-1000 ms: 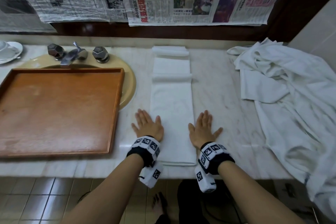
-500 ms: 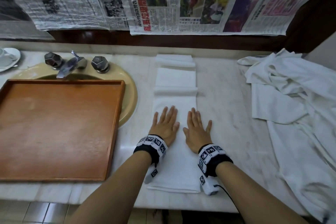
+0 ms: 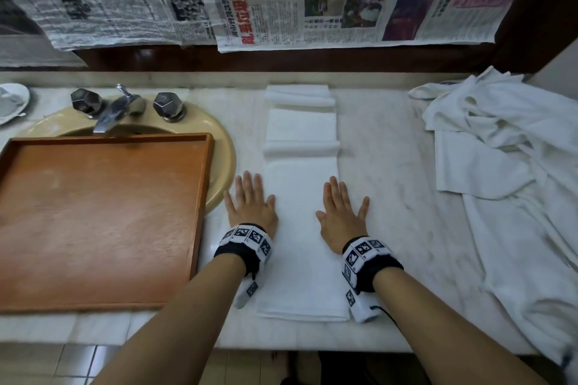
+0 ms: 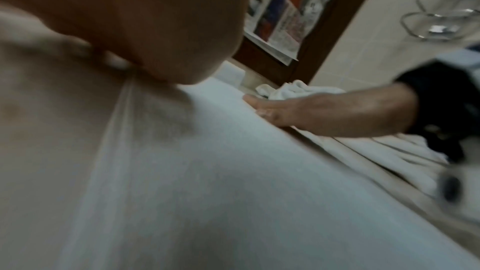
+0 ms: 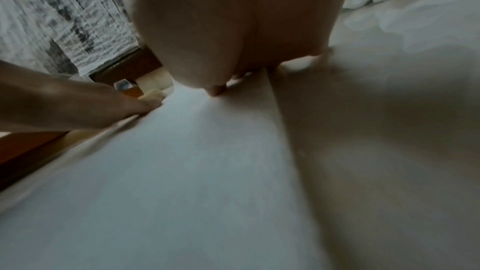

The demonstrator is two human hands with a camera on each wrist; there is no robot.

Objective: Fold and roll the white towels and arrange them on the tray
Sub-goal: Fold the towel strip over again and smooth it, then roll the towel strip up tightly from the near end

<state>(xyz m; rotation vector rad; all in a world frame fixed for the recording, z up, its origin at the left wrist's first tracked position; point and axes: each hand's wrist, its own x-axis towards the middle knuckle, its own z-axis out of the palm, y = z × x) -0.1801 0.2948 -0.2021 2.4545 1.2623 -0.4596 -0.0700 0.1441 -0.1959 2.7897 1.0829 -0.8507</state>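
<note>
Head view first: we have one white towel (image 3: pixel 301 228) folded into a long narrow strip on the marble counter (image 3: pixel 391 197), running from the near edge away toward the far wall, with two cross-folds showing at its far end. Our left hand (image 3: pixel 250 205) lies flat at the strip's left edge, fingers straight and spread, gripping nothing; our right hand (image 3: pixel 342 212) lies flat at the right edge the same way, palm down, nothing pinched. From the left wrist view the right hand (image 4: pixel 324 114) rests on the cloth, though that picture is blurred.

So we judge the folding of this towel about done and the rolling not yet begun. No roll exists anywhere that we can see.

To the right, a heap of loose white towels (image 3: pixel 516 181) sits crumpled on the counter, unfolded, so most of the job is left.

Now the containers: the wooden tray (image 3: pixel 200 197) sits to the left, partly over the yellow sink (image 3: pixel 225 159), and it holds no towels. The sink's bowl is mostly hidden by the tray.
</note>
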